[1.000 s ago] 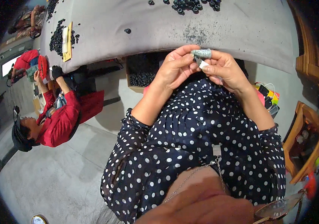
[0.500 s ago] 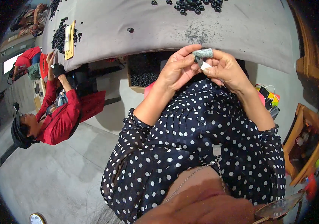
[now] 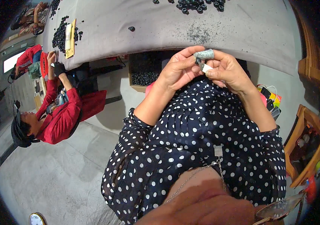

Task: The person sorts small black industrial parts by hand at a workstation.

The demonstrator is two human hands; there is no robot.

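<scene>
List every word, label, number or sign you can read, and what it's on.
No text is legible.
Yellow strip on the table: dark marks, too small to read.
Red oval object: pale marks, too blurred to read.
Round dial, lower left: markings too small to read.
White piece in the right hand: no print discernible.

Soft light casts faint shadows on the floor (image 3: 73, 165); edges curve into black

We see the co-worker's bare hand (image 3: 51, 58) raised higher than a second ago, now between the red oval (image 3: 44, 65) and the table's (image 3: 103, 33) left edge; the red sleeve (image 3: 50, 96) behind it reaches farther forward.
</scene>
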